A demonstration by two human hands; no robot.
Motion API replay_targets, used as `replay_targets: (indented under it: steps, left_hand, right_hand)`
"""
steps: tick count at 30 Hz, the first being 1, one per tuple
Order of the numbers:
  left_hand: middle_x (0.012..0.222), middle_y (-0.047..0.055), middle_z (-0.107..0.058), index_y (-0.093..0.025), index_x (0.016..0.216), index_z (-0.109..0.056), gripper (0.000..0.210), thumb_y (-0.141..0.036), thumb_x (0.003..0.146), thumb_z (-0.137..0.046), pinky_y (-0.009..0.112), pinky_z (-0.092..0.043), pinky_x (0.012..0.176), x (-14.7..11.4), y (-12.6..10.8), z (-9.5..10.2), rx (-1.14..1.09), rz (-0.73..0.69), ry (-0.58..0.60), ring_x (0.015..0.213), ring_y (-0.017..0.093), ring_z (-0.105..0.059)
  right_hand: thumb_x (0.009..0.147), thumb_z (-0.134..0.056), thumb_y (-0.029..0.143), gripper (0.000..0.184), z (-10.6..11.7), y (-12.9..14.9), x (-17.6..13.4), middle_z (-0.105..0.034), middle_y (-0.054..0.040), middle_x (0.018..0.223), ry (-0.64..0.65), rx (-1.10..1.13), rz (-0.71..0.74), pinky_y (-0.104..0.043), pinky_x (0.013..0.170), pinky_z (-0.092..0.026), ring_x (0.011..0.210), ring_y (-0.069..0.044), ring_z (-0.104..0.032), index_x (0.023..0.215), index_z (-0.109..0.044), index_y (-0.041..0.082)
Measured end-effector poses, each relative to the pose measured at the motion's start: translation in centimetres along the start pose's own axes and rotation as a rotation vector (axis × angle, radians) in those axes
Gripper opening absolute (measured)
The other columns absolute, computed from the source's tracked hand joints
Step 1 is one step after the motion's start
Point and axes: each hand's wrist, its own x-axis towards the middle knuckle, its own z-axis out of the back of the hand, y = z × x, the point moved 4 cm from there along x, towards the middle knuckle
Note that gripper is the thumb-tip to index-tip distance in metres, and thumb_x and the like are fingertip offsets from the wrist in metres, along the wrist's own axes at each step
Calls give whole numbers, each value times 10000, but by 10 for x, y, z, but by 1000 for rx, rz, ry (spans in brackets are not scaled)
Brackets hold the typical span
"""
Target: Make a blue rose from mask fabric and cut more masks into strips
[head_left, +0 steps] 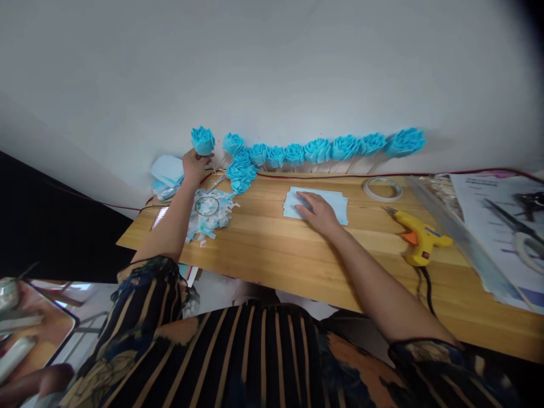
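Observation:
My left hand (196,165) is closed just under the head of a blue paper flower (203,140), holding it upright near the wall at the table's back left. The part of the flower inside my fingers is hidden. My right hand (317,209) lies with fingers apart on a stack of light blue paper sheets (338,205) in the middle of the wooden table (255,249). Between and beyond my hands, a row of similar blue flowers (318,151) leans along the wall, with a few bunched at its left end (241,171).
Paper scraps (212,218) with a ring on them lie below my left forearm. To the right are a tape roll (382,190), a yellow glue gun (420,235) with a black cord, printed sheets (488,226) and scissors (516,226). A red cable runs along the wall.

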Motion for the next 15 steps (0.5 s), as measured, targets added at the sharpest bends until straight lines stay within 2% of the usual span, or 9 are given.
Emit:
replay_targets:
  steps: [4, 8, 15]
  left_hand:
    - [798, 72, -744, -117, 827, -695, 237, -230, 659, -570, 251, -518, 647, 7, 15, -3, 56, 42, 16, 649, 150, -649]
    - [767, 54, -727, -130, 822, -685, 225, -215, 663, -550, 255, -511, 654, 9, 21, -8, 162, 46, 65, 664, 161, -651]
    - [664, 13, -657, -150, 747, -679, 130, -212, 710, -571, 264, -449, 673, 3, 10, -14, 393, -119, 141, 726, 184, -596]
  right_hand:
    - [970, -509, 462, 499, 0, 0, 0, -648, -156, 1378, 6, -12, 1, -536, 1119, -453, 1295, -324, -584, 1352, -618, 160]
    - [974, -507, 461, 477, 0, -1, 0, -656, -144, 1367, 4, -6, 6, -534, 1112, -459, 1290, -319, -586, 1340, -631, 181]
    - [973, -510, 458, 456, 1, 1, 0, -670, -127, 1353, 4, 8, -4, -539, 1105, -461, 1277, -313, -597, 1315, -649, 190]
